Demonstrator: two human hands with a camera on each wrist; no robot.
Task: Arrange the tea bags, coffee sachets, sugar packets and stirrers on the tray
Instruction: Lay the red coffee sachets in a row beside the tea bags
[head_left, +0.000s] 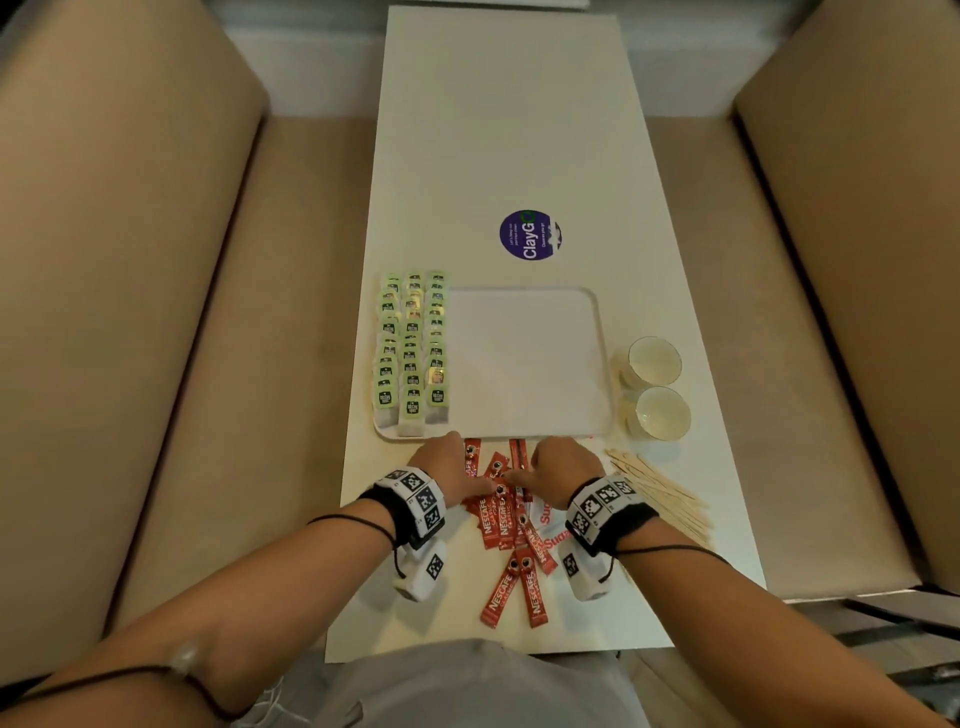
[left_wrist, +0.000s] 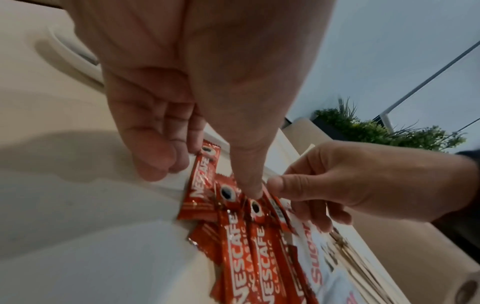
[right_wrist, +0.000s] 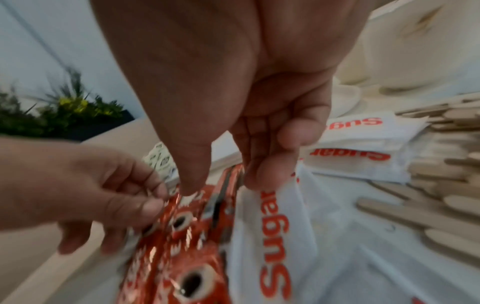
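Red coffee sachets lie in a loose pile near the table's front, on top of white sugar packets. My left hand has its thumb on the sachets and its fingers curled at one sachet's end. My right hand pinches the sachets' far ends between thumb and fingers, beside a sugar packet. Behind the hands lies the white tray. Tea bags fill its left side in three rows. Wooden stirrers lie to the right.
Two white cups stand right of the tray. A round blue sticker is on the white table beyond it. Beige bench seats run along both sides. A plant stands in the background.
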